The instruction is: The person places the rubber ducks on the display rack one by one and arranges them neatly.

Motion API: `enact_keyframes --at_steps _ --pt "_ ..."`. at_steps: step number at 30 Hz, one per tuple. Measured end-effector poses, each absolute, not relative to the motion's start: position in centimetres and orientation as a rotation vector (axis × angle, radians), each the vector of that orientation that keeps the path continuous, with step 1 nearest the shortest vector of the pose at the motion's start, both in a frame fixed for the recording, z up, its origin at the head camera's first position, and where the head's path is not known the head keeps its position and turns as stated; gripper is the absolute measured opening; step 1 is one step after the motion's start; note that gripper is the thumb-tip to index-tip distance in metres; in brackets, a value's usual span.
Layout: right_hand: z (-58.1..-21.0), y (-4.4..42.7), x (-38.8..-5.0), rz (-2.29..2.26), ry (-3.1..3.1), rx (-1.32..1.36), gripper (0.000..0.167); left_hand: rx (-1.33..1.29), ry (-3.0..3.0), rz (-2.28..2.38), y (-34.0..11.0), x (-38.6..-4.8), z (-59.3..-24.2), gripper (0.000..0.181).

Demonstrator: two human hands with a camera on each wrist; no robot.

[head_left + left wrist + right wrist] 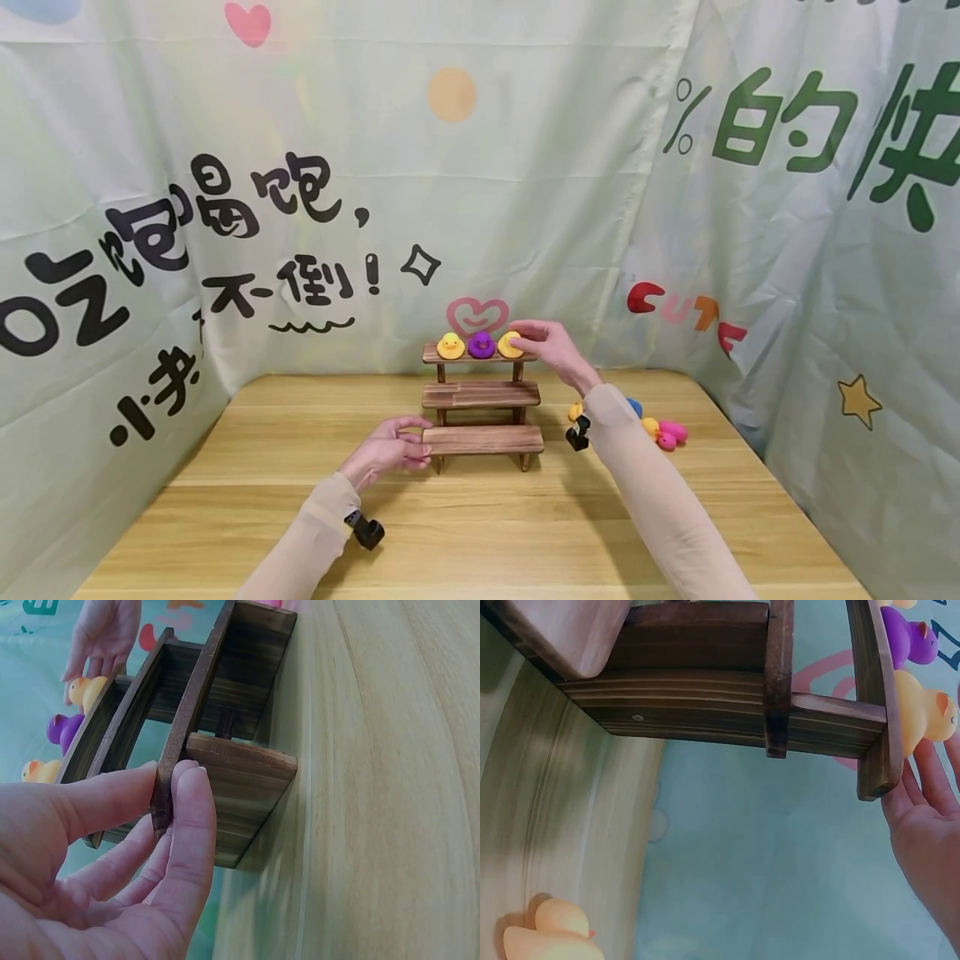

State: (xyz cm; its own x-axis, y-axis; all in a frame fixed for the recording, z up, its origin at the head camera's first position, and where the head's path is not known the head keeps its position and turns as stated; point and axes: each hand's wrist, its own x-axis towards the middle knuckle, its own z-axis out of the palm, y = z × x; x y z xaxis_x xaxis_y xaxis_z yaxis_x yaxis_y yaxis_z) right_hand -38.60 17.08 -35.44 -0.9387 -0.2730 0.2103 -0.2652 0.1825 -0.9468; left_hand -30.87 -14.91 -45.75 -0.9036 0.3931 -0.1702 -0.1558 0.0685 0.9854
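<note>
A dark wooden three-step display stand (pixel 480 440) stands on the table. At its lowest step, my left hand (pixel 384 450) pinches the left end of the board between thumb and fingers, as the left wrist view shows closely. Along the top step sit a yellow rubber duck (pixel 451 346) at left, a purple rubber duck (pixel 482 345) in the middle and another yellow rubber duck (pixel 510 343) at right. My right hand (pixel 555 348) holds that right-hand duck by its side, thumb and fingers about it; in the right wrist view its fingers (pixel 934 780) are partly hidden behind the duck.
Right of the stand, several more ducks lie on the wooden table (pixel 480 533), among them a pink one (pixel 673 431) and a blue one (pixel 634 407), partly behind the right sleeve. A printed cloth (pixel 525 208) hangs close behind the stand and along both sides.
</note>
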Motion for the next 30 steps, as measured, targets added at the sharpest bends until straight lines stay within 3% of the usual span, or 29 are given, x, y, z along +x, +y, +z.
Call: enact_keyframes --at_steps 30 --pt "-37.0 22.0 -37.5 -2.135 2.335 -0.555 0.045 0.174 2.013 1.958 -14.4 -30.3 -46.0 0.053"
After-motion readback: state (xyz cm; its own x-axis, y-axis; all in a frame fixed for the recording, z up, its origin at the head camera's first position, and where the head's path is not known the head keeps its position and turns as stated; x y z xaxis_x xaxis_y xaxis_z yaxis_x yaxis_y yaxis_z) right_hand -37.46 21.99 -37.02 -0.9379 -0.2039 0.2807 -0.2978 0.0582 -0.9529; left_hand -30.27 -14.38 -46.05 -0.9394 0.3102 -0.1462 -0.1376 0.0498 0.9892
